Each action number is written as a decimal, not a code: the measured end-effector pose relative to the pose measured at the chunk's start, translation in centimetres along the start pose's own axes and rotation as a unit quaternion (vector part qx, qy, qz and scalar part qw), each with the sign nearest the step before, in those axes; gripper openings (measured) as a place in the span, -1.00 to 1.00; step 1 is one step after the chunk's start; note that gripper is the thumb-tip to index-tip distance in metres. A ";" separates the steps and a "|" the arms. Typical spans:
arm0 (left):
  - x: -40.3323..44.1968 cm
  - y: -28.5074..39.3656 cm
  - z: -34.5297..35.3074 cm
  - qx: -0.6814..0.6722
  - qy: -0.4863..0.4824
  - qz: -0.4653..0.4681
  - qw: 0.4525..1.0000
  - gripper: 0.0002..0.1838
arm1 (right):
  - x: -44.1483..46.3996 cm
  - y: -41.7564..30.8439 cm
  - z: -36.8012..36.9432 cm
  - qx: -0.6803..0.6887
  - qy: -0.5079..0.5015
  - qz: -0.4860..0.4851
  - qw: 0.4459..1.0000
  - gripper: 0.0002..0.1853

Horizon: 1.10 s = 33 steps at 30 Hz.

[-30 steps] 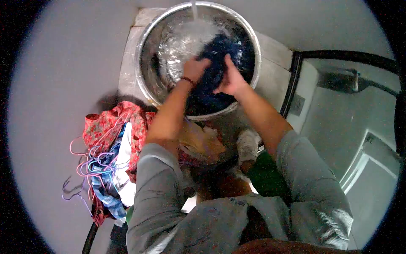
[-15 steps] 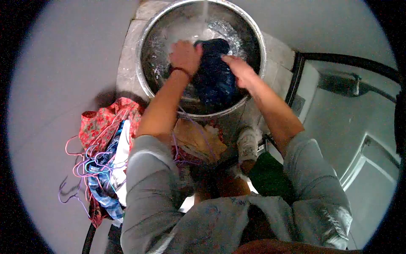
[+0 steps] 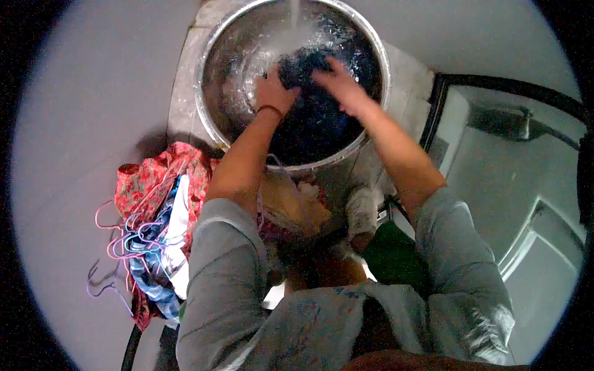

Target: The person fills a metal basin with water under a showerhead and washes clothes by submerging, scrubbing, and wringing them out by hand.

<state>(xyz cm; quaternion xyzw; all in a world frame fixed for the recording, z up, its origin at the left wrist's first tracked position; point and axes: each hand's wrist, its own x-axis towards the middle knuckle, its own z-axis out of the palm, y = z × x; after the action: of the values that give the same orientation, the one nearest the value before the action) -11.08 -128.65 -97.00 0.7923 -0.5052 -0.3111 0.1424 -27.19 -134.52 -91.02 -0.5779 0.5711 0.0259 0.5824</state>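
Observation:
A large round metal basin (image 3: pixel 200 93) holds water and a dark navy cloth (image 3: pixel 315 117), partly under the surface. From above, a stream of water (image 3: pixel 294 12) falls in at the basin's far side. My left hand (image 3: pixel 274 93), with a dark band at the wrist, is at the cloth's left edge, thumb apart from the fingers. Over the cloth's upper right part, my right hand (image 3: pixel 340 86) is spread and slightly blurred. Neither hand is closed on the cloth. Whether the fingertips touch it is hard to tell.
Clothes in red floral (image 3: pixel 145 185), blue plaid and white lie at the left with several coloured hangers (image 3: pixel 142 238). Below the basin are a tan cloth (image 3: pixel 288 201) and a shoe (image 3: pixel 362 213). A black-framed mirror-like panel (image 3: pixel 495 79) stands at the right.
My left hand has moved down slightly and opened its thumb. My right hand has shifted up and left over the cloth, its fingers now spread. The cloth has flattened and sunk lower.

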 end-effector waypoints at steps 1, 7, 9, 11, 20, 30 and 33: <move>0.4 0.3 0.7 -0.087 0.004 0.024 0.996 -0.35 | -0.5 -0.8 -1.1 0.249 -0.012 0.056 0.967 -0.14; -6.0 12.7 -2.1 -0.212 0.027 0.303 0.929 -0.60 | 1.5 6.1 -0.4 0.572 -0.102 -0.147 0.800 -0.45; -6.2 14.6 -2.6 -0.130 0.002 0.332 0.934 -0.77 | 2.4 8.6 1.3 0.635 -0.182 -0.366 0.655 -0.48; -3.1 13.1 -1.6 -0.135 0.078 0.306 0.939 -0.78 | 0.7 6.7 -0.3 0.739 -0.140 -0.017 0.658 -0.52; 1.0 1.6 -6.1 0.137 0.148 0.188 0.961 -0.61 | 0.6 -0.3 -2.0 0.100 0.175 -0.249 0.947 -0.75; -1.4 -1.5 -1.4 0.262 -0.095 0.137 0.951 -0.42 | 0.2 -0.7 1.2 -0.383 0.106 -0.002 0.918 -0.63; 0.1 -2.7 -5.4 0.047 -0.071 0.139 0.987 -0.61 | 1.7 1.4 -1.7 -0.154 0.241 -0.120 0.951 -0.78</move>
<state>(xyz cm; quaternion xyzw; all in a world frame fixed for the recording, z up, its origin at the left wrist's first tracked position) -5.67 -127.99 -94.32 0.6960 -0.6333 -0.3197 0.1109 -28.65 -136.31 -92.58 -0.7138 0.6099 -0.0963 0.3304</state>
